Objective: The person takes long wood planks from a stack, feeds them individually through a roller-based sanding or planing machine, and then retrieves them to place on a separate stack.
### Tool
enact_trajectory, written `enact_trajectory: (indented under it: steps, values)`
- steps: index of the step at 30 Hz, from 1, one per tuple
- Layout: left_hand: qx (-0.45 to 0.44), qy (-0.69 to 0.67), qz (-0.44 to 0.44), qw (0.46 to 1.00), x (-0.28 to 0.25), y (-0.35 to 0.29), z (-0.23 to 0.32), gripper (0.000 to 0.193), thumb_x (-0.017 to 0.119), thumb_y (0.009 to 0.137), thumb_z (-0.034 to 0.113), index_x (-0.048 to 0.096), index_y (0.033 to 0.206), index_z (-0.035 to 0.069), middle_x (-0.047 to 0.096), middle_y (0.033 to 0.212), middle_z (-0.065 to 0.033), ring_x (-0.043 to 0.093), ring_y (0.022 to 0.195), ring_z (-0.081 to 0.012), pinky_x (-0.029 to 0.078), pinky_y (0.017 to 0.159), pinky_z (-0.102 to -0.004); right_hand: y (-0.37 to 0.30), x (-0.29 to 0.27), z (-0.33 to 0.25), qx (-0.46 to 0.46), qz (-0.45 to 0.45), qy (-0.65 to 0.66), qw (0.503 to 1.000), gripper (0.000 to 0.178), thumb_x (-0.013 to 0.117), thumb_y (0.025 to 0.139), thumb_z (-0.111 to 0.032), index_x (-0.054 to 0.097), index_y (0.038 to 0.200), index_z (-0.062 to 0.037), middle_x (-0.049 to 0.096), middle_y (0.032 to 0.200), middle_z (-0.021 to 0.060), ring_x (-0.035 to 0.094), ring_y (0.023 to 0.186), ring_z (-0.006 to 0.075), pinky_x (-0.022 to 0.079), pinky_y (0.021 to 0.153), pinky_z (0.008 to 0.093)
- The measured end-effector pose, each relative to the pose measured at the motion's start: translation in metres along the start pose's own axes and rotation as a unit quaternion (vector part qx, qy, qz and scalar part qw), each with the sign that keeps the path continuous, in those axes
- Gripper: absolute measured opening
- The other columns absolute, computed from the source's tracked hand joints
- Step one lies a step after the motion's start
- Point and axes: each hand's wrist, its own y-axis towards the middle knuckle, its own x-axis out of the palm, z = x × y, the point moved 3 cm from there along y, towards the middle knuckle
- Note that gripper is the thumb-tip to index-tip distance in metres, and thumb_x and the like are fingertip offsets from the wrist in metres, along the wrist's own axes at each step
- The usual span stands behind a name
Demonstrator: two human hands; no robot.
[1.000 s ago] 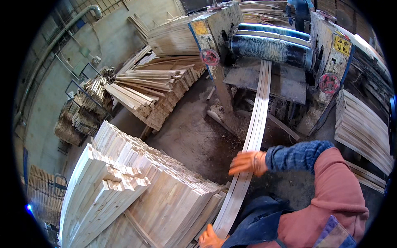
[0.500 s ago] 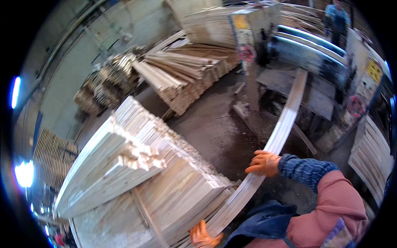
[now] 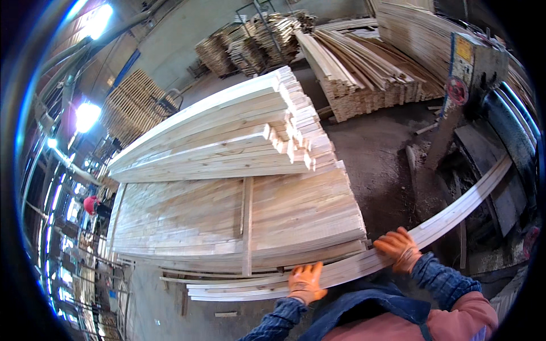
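Observation:
Several long, pale wooden boards (image 3: 347, 271) lie side by side in a bundle across my front, one end at the lower left and the other on the machine's table at the right. My left hand (image 3: 307, 283), in an orange glove, grips the bundle near its middle, fingers over the top. Further right, my right hand (image 3: 400, 249), gloved the same way, holds the boards too, its fingers over the far edge. Just beyond them stands a large stack of boards (image 3: 307, 227), with a loose upper pile (image 3: 210, 139) and a thin upright strip (image 3: 247, 227) against its side.
A machine with a metal frame (image 3: 475, 68), red handwheel (image 3: 456, 91) and dark feed table (image 3: 483, 170) stands at the right. More lumber stacks (image 3: 369, 91) stand at the back. A person in red (image 3: 91, 204) is far left. Scraps lie on the floor.
The view has swung left, so the board stack now fills the middle and the machine sits at the right rim. Both hands remain on the boards; the left one now shows fully.

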Motion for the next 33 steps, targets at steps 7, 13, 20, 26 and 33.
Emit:
enact_trajectory:
  steps: [7,13,20,26,33]
  values:
    - [0.061,-0.071,0.082,0.992,0.003,-0.001,0.001,0.109,0.083,0.071,0.057,0.039,0.16,0.013,0.056,0.148,-0.0227,0.052,0.14,-0.0388,0.029,0.125,-0.0501,0.026,0.0,-0.032,0.029,-0.14,-0.028,0.989,0.109,0.09,0.062,-0.024,0.04,0.159,-0.0256,0.055,0.15,0.0119,0.049,0.143,0.0329,0.019,0.13,0.0524]
    - [-0.044,0.032,0.081,0.995,0.001,-0.071,-0.144,0.107,0.087,0.067,0.056,0.045,0.155,0.013,0.062,0.139,-0.0208,0.056,0.133,-0.0376,0.033,0.12,-0.0527,-0.012,-0.016,0.035,0.128,-0.146,-0.068,0.979,0.112,0.094,0.058,-0.015,0.042,0.157,-0.0254,0.052,0.155,0.0075,0.043,0.148,0.0313,0.016,0.132,0.0499]
    - [-0.032,0.019,0.078,0.996,0.022,-0.051,-0.132,0.1,0.089,0.062,0.051,0.054,0.147,0.013,0.065,0.134,-0.0171,0.058,0.127,-0.0368,0.033,0.12,-0.0482,-0.036,-0.036,0.073,0.238,-0.115,-0.072,0.962,0.098,0.094,0.066,-0.021,0.05,0.153,-0.017,0.052,0.155,0.0095,0.043,0.149,0.0325,0.027,0.129,0.0478]
    - [0.031,0.01,0.085,0.996,0.031,-0.027,-0.052,0.093,0.089,0.068,0.044,0.051,0.147,0.015,0.067,0.124,-0.0149,0.061,0.121,-0.0363,0.038,0.116,-0.0481,0.023,-0.073,0.061,0.126,0.23,0.379,0.887,0.073,0.077,0.089,-0.005,0.047,0.155,-0.0031,0.058,0.151,0.0179,0.057,0.14,0.0296,0.044,0.118,0.0419]
    - [0.211,-0.181,0.104,0.955,0.0,-0.002,0.009,0.075,0.079,0.086,0.037,0.051,0.149,0.008,0.069,0.129,-0.021,0.064,0.124,-0.0378,0.048,0.108,-0.0489,0.193,-0.191,-0.032,-0.019,0.292,0.473,0.831,0.087,0.079,0.091,-0.009,0.032,0.164,-0.0106,0.045,0.161,0.0188,0.048,0.146,0.0363,0.041,0.12,0.0471]
